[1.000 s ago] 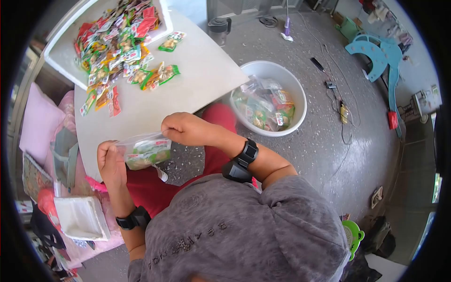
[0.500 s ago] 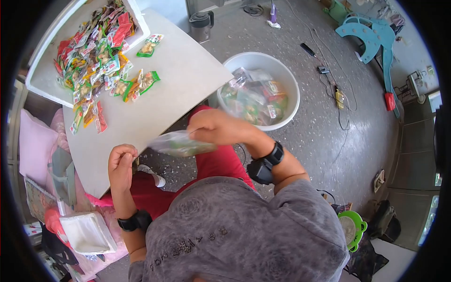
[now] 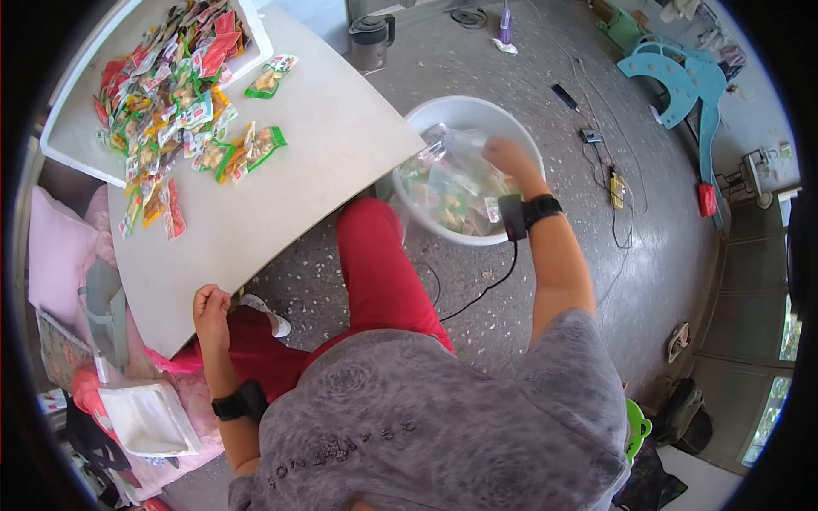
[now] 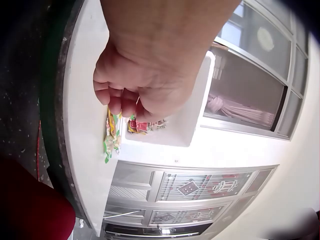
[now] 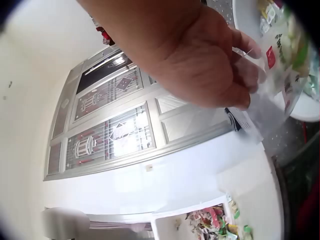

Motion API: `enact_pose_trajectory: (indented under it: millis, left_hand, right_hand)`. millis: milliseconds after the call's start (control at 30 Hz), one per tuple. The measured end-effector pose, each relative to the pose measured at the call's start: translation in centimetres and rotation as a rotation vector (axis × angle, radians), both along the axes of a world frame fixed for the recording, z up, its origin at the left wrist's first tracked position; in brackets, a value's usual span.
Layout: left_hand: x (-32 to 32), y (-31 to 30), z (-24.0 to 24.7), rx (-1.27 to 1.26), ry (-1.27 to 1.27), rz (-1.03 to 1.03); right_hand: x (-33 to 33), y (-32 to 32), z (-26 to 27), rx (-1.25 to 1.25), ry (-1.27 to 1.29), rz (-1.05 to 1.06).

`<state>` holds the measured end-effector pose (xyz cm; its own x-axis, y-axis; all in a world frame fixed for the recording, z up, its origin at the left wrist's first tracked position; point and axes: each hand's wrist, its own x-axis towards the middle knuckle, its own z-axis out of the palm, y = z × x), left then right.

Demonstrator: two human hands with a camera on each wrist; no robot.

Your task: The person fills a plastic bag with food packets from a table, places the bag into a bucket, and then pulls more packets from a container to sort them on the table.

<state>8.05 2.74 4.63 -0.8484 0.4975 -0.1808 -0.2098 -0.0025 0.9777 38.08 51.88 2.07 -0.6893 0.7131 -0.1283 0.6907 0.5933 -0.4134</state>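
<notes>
My right hand [image 3: 503, 157] reaches over the white basin [image 3: 460, 104] on the floor and pinches a clear bag of snack packets [image 3: 452, 146]. In the right wrist view the fingers [image 5: 235, 95] curl on the clear bag [image 5: 280, 65]. The basin holds several more filled bags. My left hand [image 3: 210, 305] is curled in a loose fist at the near edge of the white table [image 3: 324, 128] and holds nothing. The left wrist view shows the same hand [image 4: 130, 100] with bent fingers, empty. A pile of colourful snack packets [image 3: 170, 77] lies in a white tray at the table's far left.
A few loose packets [image 3: 247, 149] lie on the table beside the tray. A kettle [image 3: 369, 38], cables [image 3: 613, 187] and a blue plastic piece [image 3: 682, 72] are on the speckled floor. A stack of white bags [image 3: 149, 417] and a pink cushion [image 3: 55, 247] sit at my left.
My right hand carried the filled clear bag from my lap rightward to the basin. My left hand let go of the bag and stayed by the table edge, curled.
</notes>
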Motion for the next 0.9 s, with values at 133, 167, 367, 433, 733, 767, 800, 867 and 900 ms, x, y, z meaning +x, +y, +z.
enact_pose_trajectory:
  millis: [133, 167, 367, 433, 733, 767, 800, 867, 900]
  left_hand:
    - [-0.2, -1.6, -0.9, -0.082, -0.011, 0.079]
    - [-0.3, -2.1, -1.0, -0.096, -0.004, 0.086]
    - [-0.5, -4.6, -1.3, -0.134, -0.034, 0.205]
    - [-0.9, -5.4, -1.2, -0.148, -0.06, 0.226]
    - [-2.1, -8.6, -1.6, -0.12, 0.004, 0.376]
    - [-2.3, -9.4, -1.9, -0.124, 0.035, 0.381]
    - [-2.4, -10.1, -2.0, -0.129, 0.065, 0.379]
    - [-2.7, -11.4, -2.2, -0.177, 0.107, 0.408]
    - [-2.8, -12.2, -2.3, -0.199, 0.12, 0.444]
  right_hand:
    - [-2.7, 3.8, -6.4, 0.294, -0.106, -0.087]
    - [-3.9, 3.7, -6.9, 0.319, -0.124, -0.128]
    - [-7.4, -2.8, -13.6, 0.14, -0.275, 0.016]
    - [-6.9, -5.1, -16.9, 0.061, -0.177, 0.063]
    - [-3.0, -7.6, -18.0, -0.023, 0.55, -0.211]
    - [-3.2, -7.3, -17.1, -0.115, 0.63, -0.267]
    - [-4.1, -8.0, -14.6, -0.222, 0.678, -0.305]
    - [-5.8, -10.7, -8.5, -0.443, 0.723, -0.384]
    - [-6.8, -11.7, -6.8, -0.404, 0.756, -0.335]
